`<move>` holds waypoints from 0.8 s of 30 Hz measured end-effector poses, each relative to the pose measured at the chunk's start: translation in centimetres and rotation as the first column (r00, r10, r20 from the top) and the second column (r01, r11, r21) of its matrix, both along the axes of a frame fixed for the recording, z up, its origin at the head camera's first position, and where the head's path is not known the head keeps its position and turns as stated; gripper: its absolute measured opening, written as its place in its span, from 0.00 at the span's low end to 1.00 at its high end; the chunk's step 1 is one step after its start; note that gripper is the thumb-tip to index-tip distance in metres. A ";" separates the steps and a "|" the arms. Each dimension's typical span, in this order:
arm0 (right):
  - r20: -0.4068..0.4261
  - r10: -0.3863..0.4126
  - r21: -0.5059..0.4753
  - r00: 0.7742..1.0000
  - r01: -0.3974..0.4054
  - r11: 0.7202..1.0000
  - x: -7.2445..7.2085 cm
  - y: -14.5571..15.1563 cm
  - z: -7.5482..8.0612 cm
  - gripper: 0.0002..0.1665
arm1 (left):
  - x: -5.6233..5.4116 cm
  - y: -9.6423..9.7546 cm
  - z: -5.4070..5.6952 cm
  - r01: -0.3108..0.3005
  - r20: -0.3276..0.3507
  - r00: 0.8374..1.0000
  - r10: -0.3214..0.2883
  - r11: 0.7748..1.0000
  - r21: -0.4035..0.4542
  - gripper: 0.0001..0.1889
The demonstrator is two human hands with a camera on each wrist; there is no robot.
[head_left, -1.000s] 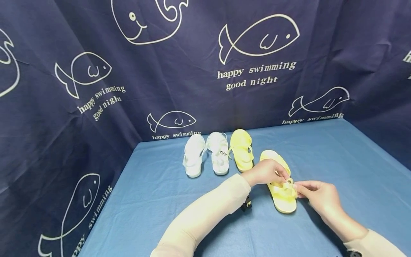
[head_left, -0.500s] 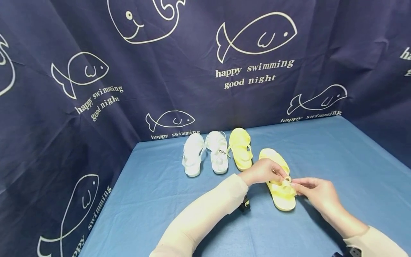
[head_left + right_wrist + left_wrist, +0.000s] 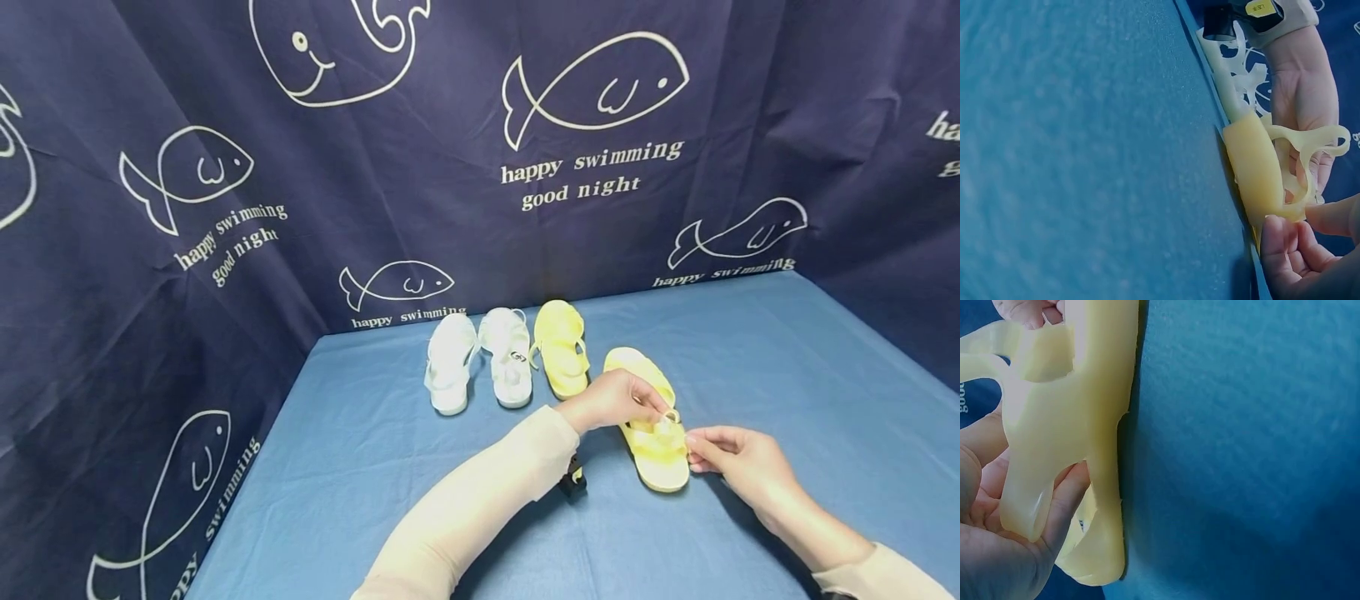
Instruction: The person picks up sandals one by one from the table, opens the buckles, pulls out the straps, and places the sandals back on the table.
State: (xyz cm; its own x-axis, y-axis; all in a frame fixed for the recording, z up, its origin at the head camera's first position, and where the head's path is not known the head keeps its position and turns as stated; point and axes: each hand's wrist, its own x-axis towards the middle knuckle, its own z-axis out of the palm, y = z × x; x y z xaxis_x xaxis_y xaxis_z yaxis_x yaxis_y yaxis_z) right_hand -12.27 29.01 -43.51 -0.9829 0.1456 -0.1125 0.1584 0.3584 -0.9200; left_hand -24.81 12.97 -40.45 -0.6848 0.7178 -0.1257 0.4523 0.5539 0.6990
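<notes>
A yellow sandal [image 3: 662,473] lies on the blue cloth, its straps between my two hands. My left hand [image 3: 617,398] reaches over it from the left and holds the upper strap; in the left wrist view, fingers [image 3: 1071,494] curl through an opening under a wide strap [image 3: 1044,425]. My right hand [image 3: 742,462] pinches the strap's lower end at the sandal's right side. In the right wrist view, a thin looped strap [image 3: 1313,137] stands up above the thumb. Exactly what lies between the right fingertips is partly hidden.
Left of the hands stand a second yellow sandal [image 3: 562,354] and two pale white sandals, one at the left [image 3: 452,367] and one in the middle [image 3: 507,362]. A dark blue curtain [image 3: 420,200] with fish drawings hangs behind the blue-covered table [image 3: 360,467].
My right hand has slid from near the strap's loop down to the sandal's lower right side. The left hand stays on the strap. The head view has shifted slightly.
</notes>
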 end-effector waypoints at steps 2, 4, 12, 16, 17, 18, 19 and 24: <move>-0.001 0.003 0.015 1.000 -0.003 1.000 0.0 0.0 0.0 0.26 | 0.0 0.1 0.0 0.016 -0.025 1.000 -0.017 0.999 -0.028 0.06; 0.004 0.012 0.031 1.000 -0.012 0.999 0.0 0.0 0.0 0.26 | 0.0 0.2 0.1 0.033 -0.057 0.998 -0.037 0.998 -0.059 0.06; -0.002 0.031 0.089 1.000 -0.031 0.996 -0.7 0.2 0.7 0.27 | -0.1 0.6 0.5 0.059 -0.070 0.996 -0.063 0.996 -0.062 0.06; 0.009 0.022 0.087 1.000 -0.023 0.996 -1.0 0.3 0.9 0.26 | 0.0 0.7 0.5 0.045 -0.069 0.996 -0.050 0.996 -0.079 0.05; 0.011 0.017 0.090 1.000 -0.018 0.996 -1.1 0.2 1.0 0.25 | 0.0 0.7 0.5 0.044 -0.074 0.996 -0.050 0.995 -0.085 0.05; 0.011 0.013 0.093 1.000 -0.014 0.996 -1.2 0.2 1.0 0.25 | 0.0 0.7 0.4 0.043 -0.078 0.996 -0.050 0.995 -0.089 0.05; 0.011 0.006 0.095 1.000 -0.007 0.995 -1.3 0.2 1.0 0.24 | 0.0 0.7 0.4 0.043 -0.080 0.995 -0.051 0.995 -0.093 0.05; 0.013 -0.007 0.118 1.000 0.006 0.993 -1.6 0.2 1.3 0.23 | 0.0 0.7 0.3 0.034 -0.063 0.997 -0.040 0.995 -0.096 0.05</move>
State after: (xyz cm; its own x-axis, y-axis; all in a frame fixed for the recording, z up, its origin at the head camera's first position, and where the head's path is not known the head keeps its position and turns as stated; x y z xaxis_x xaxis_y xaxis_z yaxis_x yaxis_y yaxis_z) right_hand -13.91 29.25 -42.24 -0.9804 0.1649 -0.1074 0.1732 0.4635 -0.8690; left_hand -24.81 13.66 -40.13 -0.6666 0.7300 -0.1507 0.5166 0.5982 0.6126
